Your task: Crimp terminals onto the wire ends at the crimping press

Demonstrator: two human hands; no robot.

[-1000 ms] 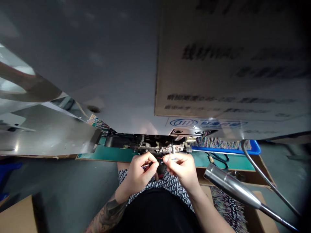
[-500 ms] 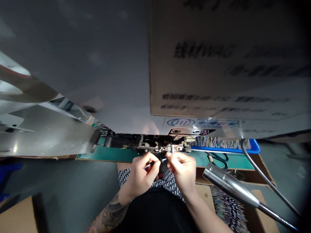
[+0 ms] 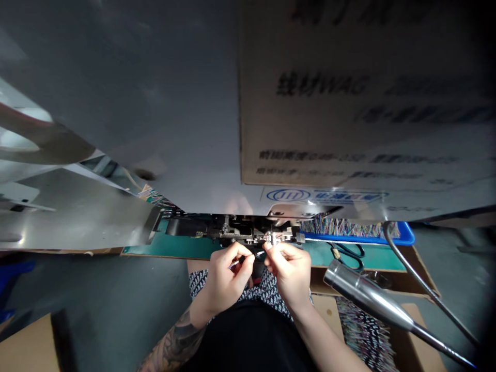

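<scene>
My left hand (image 3: pixel 228 274) is closed in a pinch on a thin wire (image 3: pixel 260 254), whose pale end sticks out between my hands. A short dark piece also shows behind the left fingertips. My right hand (image 3: pixel 290 271) is closed too, thumb and forefinger pinched just in front of the metal crimping head (image 3: pixel 273 237) of the machine. It seems to hold a wire end there, but the fingers hide most of it. Both hands are close together at the front edge of the green bench top (image 3: pixel 182 245).
The grey machine housing (image 3: pixel 174 129) fills the upper view. To the right are a blue tray (image 3: pixel 406 235) of wires, dark-handled scissors (image 3: pixel 351 254) and a metal lamp (image 3: pixel 368 297) on a flexible neck. Bundled wires (image 3: pixel 364 330) lie in a cardboard box at lower right.
Both hands have shifted very slightly left; their pinched grips look the same. Parts of the machine's head near my right fingers appear to have moved a little.
</scene>
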